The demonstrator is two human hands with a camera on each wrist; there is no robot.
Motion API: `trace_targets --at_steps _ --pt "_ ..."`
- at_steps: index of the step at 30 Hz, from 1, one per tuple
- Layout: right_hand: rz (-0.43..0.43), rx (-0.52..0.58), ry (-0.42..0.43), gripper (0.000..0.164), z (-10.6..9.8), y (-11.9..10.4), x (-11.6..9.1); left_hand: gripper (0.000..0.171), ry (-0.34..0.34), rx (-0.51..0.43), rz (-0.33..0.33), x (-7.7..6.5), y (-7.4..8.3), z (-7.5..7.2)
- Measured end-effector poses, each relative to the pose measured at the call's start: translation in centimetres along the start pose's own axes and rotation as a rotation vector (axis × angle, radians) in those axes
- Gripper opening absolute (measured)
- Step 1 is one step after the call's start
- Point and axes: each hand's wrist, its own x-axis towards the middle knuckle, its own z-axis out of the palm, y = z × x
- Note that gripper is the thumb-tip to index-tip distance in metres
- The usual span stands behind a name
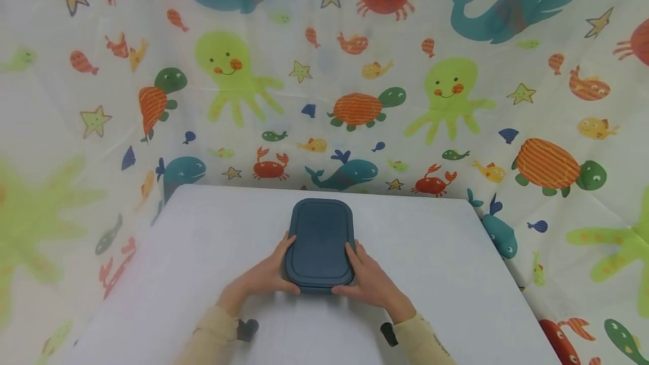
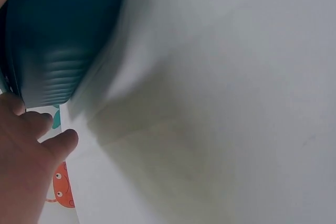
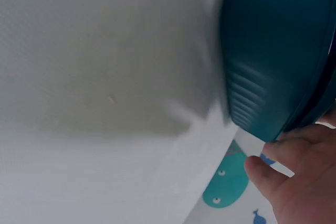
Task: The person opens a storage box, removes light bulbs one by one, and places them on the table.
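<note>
A dark blue lidded food container [image 1: 322,241], rectangular with rounded corners, is at the middle of the white table, its lid on. My left hand [image 1: 269,275] grips its left side, thumb at the near-left corner and fingers along the edge. On the opposite side my right hand [image 1: 369,281] grips it in the same way, thumb at the near-right corner. The left wrist view shows the container's ridged wall [image 2: 63,74] above part of the left hand [image 2: 23,156]. Similar ridges show in the right wrist view, beside the right hand [image 3: 302,174]. Whether its base touches the table is unclear.
The white tabletop [image 1: 436,263] extends around the container on all sides. Behind and beside the table hangs a white curtain [image 1: 304,128] printed with sea animals. Dark bands [image 1: 247,330] are at both wrists, by the light sleeves [image 1: 215,328].
</note>
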Motion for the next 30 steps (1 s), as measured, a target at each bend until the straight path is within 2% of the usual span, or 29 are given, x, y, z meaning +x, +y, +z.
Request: trace_targets --at_steps 8,15,18,24,30 --pt "-0.017 -0.028 0.013 0.108 -0.1 -1.5 0.4 0.129 0.022 0.011 0.004 -1.0 -0.1 -0.9" --pt "-0.067 -0.070 0.067 0.104 0.0 -3.3 1.1 0.126 0.048 0.042 -0.003 -2.2 -0.3 -2.4" --pt "-0.117 -0.124 0.085 0.100 0.3 -4.3 1.6 0.125 0.065 0.062 -0.016 -3.2 -0.7 -3.3" --pt "-0.225 -0.254 0.125 0.091 1.5 -6.4 2.5 0.125 0.082 0.118 -0.048 -5.6 -2.5 -4.8" --pt "-0.255 -0.372 0.158 0.084 2.6 -9.2 3.4 0.123 0.098 0.126 -0.077 -8.3 -3.8 -6.4"
